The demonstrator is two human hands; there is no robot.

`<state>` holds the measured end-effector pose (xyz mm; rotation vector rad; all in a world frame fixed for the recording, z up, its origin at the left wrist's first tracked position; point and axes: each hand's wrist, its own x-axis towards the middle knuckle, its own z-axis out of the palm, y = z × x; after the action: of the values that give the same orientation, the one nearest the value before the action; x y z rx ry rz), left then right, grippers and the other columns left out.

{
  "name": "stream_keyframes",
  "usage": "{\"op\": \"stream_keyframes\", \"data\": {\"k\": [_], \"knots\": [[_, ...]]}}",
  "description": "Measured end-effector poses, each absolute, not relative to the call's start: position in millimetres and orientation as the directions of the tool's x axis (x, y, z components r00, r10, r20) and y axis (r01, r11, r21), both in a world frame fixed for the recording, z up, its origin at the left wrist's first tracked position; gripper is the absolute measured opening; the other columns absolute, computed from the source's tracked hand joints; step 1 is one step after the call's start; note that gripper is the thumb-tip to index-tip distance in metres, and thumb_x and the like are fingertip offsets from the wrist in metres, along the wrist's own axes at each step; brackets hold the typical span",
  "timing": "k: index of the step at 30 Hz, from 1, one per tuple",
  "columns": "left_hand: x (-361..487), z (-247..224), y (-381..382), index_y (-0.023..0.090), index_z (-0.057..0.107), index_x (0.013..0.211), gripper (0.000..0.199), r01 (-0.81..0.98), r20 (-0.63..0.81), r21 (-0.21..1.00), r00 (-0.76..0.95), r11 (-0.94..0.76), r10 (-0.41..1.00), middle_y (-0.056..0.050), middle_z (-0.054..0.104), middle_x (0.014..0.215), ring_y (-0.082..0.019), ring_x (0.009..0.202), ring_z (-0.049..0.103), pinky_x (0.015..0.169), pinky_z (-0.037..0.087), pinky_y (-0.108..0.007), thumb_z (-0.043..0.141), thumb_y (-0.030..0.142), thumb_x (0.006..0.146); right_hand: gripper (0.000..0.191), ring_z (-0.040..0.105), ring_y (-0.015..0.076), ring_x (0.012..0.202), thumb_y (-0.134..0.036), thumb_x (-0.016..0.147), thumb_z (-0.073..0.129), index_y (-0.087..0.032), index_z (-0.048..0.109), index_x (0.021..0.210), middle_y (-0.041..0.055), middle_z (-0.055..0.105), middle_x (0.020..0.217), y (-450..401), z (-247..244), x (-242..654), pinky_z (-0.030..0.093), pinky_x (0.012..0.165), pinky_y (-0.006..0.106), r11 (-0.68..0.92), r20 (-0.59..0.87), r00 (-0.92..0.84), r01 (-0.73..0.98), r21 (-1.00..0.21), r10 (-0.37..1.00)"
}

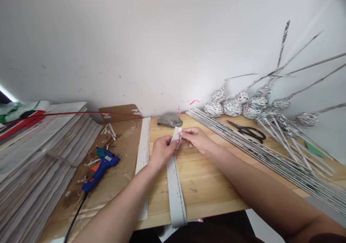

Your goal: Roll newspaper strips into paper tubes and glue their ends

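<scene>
A long strip of printed white paper [175, 190] runs from the table's front edge up to both hands. My left hand [163, 149] is closed around the strip, with the thumb on top of it. Pinched at the strip's upper right edge are the fingertips of my right hand [195, 139]. The strip's far end rises above the fingers, tilted up from the wooden table. Just behind the hands lies a crumpled grey cloth [169, 120].
To the left are a blue glue gun [101, 171] on brown cardboard, a stack of newspapers [51, 156] and a pile of paper strips [143, 145]. On the right lie rolled paper sticks [243, 145], black scissors [248, 130] and several woven paper gourds [232, 107].
</scene>
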<state>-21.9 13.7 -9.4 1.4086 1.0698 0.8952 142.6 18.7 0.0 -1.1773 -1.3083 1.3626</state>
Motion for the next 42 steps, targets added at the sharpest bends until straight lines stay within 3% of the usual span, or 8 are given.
{"op": "stream_keyframes", "data": {"k": [17,26,42], "knots": [[-17,0,7,0.015,0.069,0.077,0.030,0.111,-0.062,0.993,0.308,0.029,0.950,-0.007,0.069,0.073,-0.020,0.069,0.065,0.057,0.051,-0.026,0.065,0.044,0.071,0.033,0.040,0.0055,0.043,-0.041,0.060,0.078,-0.014,0.060,0.060,-0.0020,0.054,0.052,14,2,132,0.020,0.037,0.020,-0.125,-0.120,-0.039,-0.139,-0.982,0.992],[-18,4,5,0.013,0.068,0.081,0.033,0.014,-0.143,0.989,0.335,0.147,0.931,-0.009,0.069,0.079,-0.021,0.073,0.066,0.064,0.054,-0.032,0.069,0.043,0.069,0.031,0.051,0.0074,0.052,-0.040,0.067,0.074,-0.012,0.067,0.078,0.0033,0.062,0.066,15,3,143,0.026,0.039,0.017,-0.140,-0.112,-0.231,-0.110,-0.984,0.967],[-17,-4,4,0.013,0.069,0.079,0.028,0.020,-0.065,0.998,0.393,0.062,0.917,-0.007,0.068,0.076,-0.017,0.072,0.062,0.066,0.052,-0.029,0.066,0.041,0.073,0.032,0.049,0.0065,0.039,-0.035,0.059,0.080,-0.013,0.058,0.061,-0.0005,0.058,0.050,11,9,135,0.020,0.033,0.017,-0.187,-0.154,-0.163,-0.211,-0.960,0.974]]}}
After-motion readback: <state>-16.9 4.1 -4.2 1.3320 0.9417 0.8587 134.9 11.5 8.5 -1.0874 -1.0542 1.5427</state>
